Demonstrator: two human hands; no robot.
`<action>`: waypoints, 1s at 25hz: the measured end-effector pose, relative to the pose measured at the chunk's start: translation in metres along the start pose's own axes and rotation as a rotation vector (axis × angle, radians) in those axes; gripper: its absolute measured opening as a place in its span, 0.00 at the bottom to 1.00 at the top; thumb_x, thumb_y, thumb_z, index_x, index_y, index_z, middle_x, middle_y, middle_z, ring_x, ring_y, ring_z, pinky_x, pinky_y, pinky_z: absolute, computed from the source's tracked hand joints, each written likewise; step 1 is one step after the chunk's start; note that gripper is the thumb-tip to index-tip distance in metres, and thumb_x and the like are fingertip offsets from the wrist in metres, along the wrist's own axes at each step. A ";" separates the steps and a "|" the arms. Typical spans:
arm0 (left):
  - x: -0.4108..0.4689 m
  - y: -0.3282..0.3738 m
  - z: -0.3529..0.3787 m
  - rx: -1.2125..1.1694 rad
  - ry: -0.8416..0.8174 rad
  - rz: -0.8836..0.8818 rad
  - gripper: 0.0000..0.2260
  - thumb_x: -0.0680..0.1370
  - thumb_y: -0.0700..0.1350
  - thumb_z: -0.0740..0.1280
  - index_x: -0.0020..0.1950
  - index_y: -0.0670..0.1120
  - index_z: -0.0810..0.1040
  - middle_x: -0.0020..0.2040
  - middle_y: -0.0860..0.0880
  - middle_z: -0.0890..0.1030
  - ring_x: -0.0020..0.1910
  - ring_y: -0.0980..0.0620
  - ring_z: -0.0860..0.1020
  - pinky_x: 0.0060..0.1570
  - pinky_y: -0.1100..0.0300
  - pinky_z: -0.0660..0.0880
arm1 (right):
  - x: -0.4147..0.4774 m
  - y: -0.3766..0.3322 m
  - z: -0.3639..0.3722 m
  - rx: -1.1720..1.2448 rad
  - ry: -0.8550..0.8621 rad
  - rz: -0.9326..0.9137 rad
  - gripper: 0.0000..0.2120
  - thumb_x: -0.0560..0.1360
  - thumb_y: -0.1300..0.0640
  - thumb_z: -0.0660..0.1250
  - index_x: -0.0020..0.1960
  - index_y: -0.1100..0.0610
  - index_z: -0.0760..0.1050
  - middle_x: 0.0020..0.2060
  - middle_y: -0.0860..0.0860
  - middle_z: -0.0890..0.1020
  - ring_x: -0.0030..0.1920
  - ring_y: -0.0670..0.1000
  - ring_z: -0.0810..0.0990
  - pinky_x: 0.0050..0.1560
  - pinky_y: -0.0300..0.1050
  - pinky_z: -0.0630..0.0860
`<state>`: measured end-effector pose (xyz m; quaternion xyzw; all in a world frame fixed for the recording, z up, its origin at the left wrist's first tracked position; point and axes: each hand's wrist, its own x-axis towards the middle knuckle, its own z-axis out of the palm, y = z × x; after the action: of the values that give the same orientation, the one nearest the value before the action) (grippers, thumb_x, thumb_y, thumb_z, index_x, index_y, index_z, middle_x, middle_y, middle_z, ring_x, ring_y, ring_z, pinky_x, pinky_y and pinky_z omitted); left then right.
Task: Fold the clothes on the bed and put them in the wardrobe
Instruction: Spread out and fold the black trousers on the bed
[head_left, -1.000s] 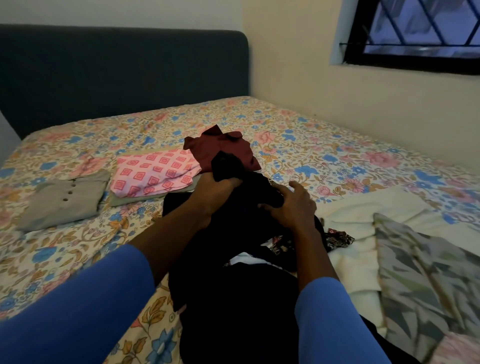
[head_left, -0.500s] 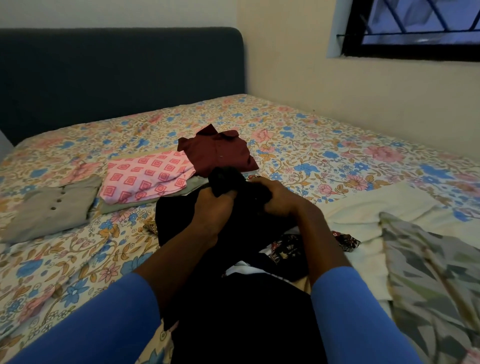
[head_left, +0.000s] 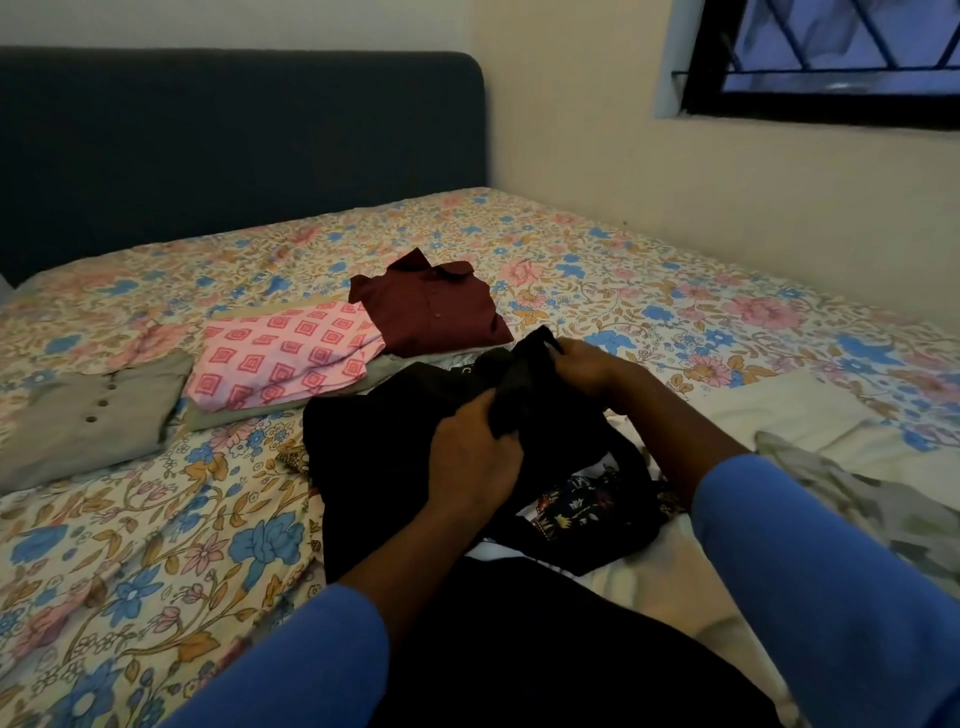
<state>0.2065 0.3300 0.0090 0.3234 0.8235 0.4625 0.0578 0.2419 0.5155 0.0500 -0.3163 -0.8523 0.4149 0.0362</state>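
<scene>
1. Nearest to the viewer, the loose black fabric garment (head_left: 374, 457) lies spread on the floral-print bedsheet (head_left: 130, 545). It serves as the landmark here. Its near edge merges with a dark mass at the bottom of the view; I cannot tell where one ends.
2. The left hand (head_left: 472, 457) sits on the garment's middle, with its fingers curled round a bunched ridge of the black cloth.
3. The right hand (head_left: 592, 364) is at the garment's far right corner. Its fingers are together and pinch the raised end of the same ridge.
4. Key relation: the gripped ridge runs diagonally from the left hand, near, to the right hand, far and to the right. The left hand is the nearer to the body. Judgement: the next fold likely turns on drawing this ridge straight along that axis.
5. A dark flower-printed cloth (head_left: 582, 509) is tucked under the garment's right side, and a cream cloth (head_left: 779, 410) lies to the right of that.
6. Beyond the garment's far left edge lies a folded pink diamond-print cloth (head_left: 280, 358). A folded maroon buttoned shirt (head_left: 431, 306) lies just behind it, and a folded grey buttoned top (head_left: 98, 410) lies well to the left.
7. Judgement: three pieces are folded and the black one is in hand. No wardrobe is in view.
</scene>
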 end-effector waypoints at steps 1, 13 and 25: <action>-0.004 -0.002 0.007 0.045 -0.022 0.049 0.08 0.79 0.42 0.67 0.57 0.49 0.82 0.47 0.48 0.84 0.49 0.45 0.83 0.51 0.52 0.78 | -0.003 -0.003 0.001 0.033 -0.038 0.054 0.24 0.88 0.44 0.50 0.72 0.59 0.70 0.64 0.60 0.77 0.60 0.59 0.77 0.59 0.52 0.72; -0.001 0.016 -0.055 -0.311 0.305 -0.206 0.15 0.75 0.44 0.76 0.61 0.46 0.80 0.54 0.44 0.85 0.55 0.43 0.83 0.53 0.54 0.78 | -0.082 -0.110 -0.006 0.755 -0.325 0.084 0.19 0.87 0.44 0.52 0.58 0.57 0.74 0.45 0.60 0.87 0.41 0.56 0.88 0.37 0.46 0.84; -0.092 0.029 -0.357 -0.744 0.025 -0.104 0.07 0.83 0.38 0.64 0.48 0.48 0.78 0.42 0.53 0.85 0.41 0.57 0.82 0.35 0.67 0.79 | -0.178 -0.196 0.078 0.661 -0.455 -0.507 0.46 0.63 0.54 0.85 0.77 0.50 0.69 0.69 0.54 0.79 0.67 0.58 0.80 0.69 0.59 0.75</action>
<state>0.1517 0.0275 0.2152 0.2326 0.6151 0.7304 0.1847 0.2591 0.2713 0.1783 0.0292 -0.7111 0.7009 0.0474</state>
